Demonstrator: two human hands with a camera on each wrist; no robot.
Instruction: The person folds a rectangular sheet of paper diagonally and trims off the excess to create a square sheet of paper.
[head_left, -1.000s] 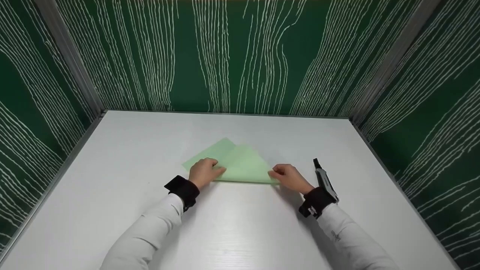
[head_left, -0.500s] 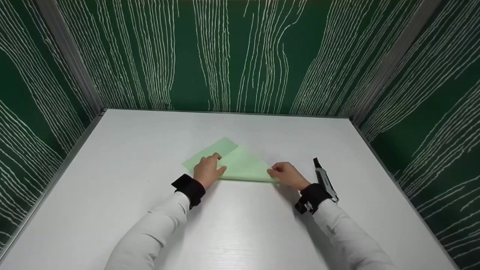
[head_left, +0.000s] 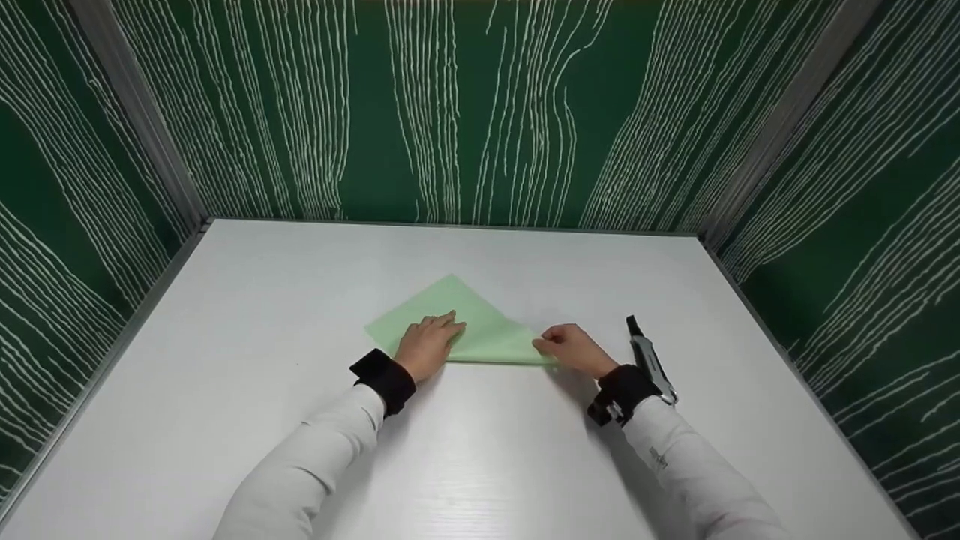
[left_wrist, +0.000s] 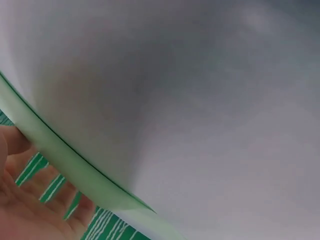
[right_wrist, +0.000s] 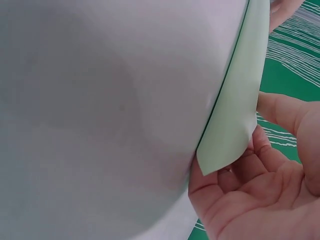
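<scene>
A light green sheet of paper (head_left: 480,330), folded over with its fold along the near side, lies on the white table. My left hand (head_left: 427,349) rests on its left part with fingers spread and fairly straight. In the left wrist view the fingers (left_wrist: 47,182) lie extended beyond the folded edge. At the right corner of the paper, my right hand (head_left: 576,351) pinches it between thumb and curled fingers. The right wrist view has that tapered corner of the paper (right_wrist: 230,115) in the right hand (right_wrist: 270,165), thumb on its edge.
A slim grey and black tool (head_left: 651,364), its kind unclear, lies on the white table (head_left: 465,450) just beyond my right wrist. Green panels with white lines (head_left: 367,112) enclose the table at the back and sides.
My left hand has slid to the right along the paper, and its fingers have straightened. The raised layer of paper has come down flatter. My right hand has stayed nearly in place at the corner.
</scene>
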